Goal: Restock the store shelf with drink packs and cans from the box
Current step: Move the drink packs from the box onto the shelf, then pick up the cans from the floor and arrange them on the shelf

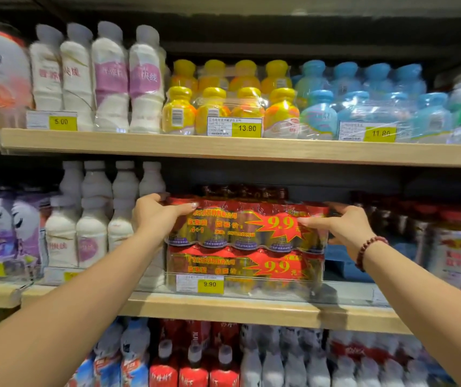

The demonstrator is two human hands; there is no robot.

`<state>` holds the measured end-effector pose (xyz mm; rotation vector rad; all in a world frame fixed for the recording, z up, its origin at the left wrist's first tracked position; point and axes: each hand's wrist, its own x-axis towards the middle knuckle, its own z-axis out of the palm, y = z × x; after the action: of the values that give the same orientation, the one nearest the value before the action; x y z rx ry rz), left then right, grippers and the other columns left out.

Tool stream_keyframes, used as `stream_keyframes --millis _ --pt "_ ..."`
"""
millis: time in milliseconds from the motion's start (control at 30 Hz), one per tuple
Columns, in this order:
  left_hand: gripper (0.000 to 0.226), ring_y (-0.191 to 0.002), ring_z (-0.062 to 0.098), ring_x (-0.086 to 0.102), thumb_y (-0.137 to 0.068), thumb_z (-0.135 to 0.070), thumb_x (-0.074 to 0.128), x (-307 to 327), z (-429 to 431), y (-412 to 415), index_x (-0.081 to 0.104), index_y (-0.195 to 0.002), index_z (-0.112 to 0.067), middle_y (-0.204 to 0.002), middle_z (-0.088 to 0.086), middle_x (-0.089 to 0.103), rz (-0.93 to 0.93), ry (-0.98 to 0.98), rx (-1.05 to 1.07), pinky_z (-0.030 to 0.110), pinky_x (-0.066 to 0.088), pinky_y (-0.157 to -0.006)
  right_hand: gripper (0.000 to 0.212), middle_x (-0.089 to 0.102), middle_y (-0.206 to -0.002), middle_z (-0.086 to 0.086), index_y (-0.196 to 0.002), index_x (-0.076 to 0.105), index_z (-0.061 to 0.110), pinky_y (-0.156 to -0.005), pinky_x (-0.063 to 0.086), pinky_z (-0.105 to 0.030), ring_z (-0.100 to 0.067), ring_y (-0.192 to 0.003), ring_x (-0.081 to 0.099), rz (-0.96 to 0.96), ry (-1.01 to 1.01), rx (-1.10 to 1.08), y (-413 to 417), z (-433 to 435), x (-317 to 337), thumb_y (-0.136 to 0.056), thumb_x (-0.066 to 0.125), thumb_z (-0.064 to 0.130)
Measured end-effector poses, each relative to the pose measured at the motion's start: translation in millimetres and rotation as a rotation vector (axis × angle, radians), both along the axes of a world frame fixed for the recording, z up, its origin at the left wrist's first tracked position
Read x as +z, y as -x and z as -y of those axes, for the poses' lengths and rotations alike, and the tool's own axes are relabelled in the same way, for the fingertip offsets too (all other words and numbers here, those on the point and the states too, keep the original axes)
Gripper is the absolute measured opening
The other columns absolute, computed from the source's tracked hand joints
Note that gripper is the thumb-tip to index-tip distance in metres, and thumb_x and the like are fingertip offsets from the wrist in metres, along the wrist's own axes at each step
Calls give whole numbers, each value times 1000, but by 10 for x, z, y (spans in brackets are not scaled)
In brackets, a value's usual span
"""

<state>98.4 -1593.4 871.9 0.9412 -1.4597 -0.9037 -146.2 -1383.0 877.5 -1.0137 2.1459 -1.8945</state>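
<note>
A red shrink-wrapped drink pack [240, 224] marked 9.9 lies on top of a second identical pack [240, 270] on the middle shelf [223, 308]. My left hand [156, 212] grips the upper pack's left end, thumb across its front and fingers over its top. At the pack's right end is my right hand [344, 223], with a beaded bracelet on the wrist, thumb on the front and fingers round the side. More dark red-capped bottles stand behind the packs. The box is out of view.
White milk-drink bottles [92, 219] stand just left of the packs, dark red-capped bottles [433, 241] to the right. A gap lies between the packs and those bottles. The upper shelf [223, 149] carries yellow [229, 101] and blue [363, 104] bottle packs. Red and white bottles fill the shelf below.
</note>
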Motion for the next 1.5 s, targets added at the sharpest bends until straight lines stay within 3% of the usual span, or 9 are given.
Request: stream_keyframes --millis 133,300,433,600,733,900,1033,1267,1500 --pt "92 -115 32 58 -55 -44 88 -14 41 24 52 -131 -5 -128 13 61 40 4 21 46 49 -97 89 66 -97 -7 -129 50 -1 -84 54 -43 -20 -91 62 10 -36 -30 45 39 -2 -54 90 27" --pt "88 -111 29 61 -57 -47 85 -49 43 32 54 -130 -8 -125 10 64 66 12 26 47 51 -95 66 66 -89 -6 -106 57 -4 -79 55 -42 -23 -91 63 26 -83 -48 61 56 13 -57 88 26" --pt "82 -103 27 65 -58 -58 80 -76 20 37 61 -121 -9 -115 9 69 125 64 38 47 55 -88 69 66 -104 -11 -112 53 -5 -72 51 -34 -18 -85 60 6 -120 -23 49 52 6 -61 85 29" --pt "60 -90 22 66 -66 -54 77 -118 -38 44 68 -103 -8 -98 6 72 141 128 67 36 55 -78 86 59 -123 -12 -128 45 -2 -92 51 -42 -25 -108 57 -54 -158 -24 33 14 -29 -62 83 39" --pt "74 -100 24 66 -65 -60 74 -148 -38 41 63 -117 -8 -109 6 71 169 137 58 44 55 -87 85 54 -132 -12 -136 41 6 -97 47 -45 -29 -119 53 -83 -156 -23 -9 17 -95 -68 78 42" --pt "62 -102 29 63 -76 -56 67 -122 -93 55 60 -112 -7 -109 11 68 282 181 61 46 54 -88 75 56 -131 -9 -132 45 13 -96 48 -42 -26 -118 55 -141 -150 -32 -90 19 -165 -73 72 48" --pt "57 -94 30 62 -74 -55 70 -18 -138 23 59 -99 -5 -101 14 67 378 209 123 39 52 -73 80 53 -136 -8 -137 42 11 -98 47 -41 -26 -121 53 -139 -146 -55 -132 -65 -168 -72 75 45" --pt "34 -99 24 62 -82 -41 65 -111 -404 -185 64 -104 -14 -99 3 69 250 301 195 35 47 -76 62 60 -123 -10 -127 52 13 -97 49 -41 -24 -109 59 -155 -206 -151 -247 -361 -322 -75 76 37" --pt "16 -78 15 61 -83 -36 64 -461 -970 -25 64 -87 -20 -74 -11 61 237 349 -141 27 47 -65 39 63 -113 -13 -112 58 11 -84 56 -42 -25 -94 66 -72 -191 -192 -509 -990 -628 -80 73 28"
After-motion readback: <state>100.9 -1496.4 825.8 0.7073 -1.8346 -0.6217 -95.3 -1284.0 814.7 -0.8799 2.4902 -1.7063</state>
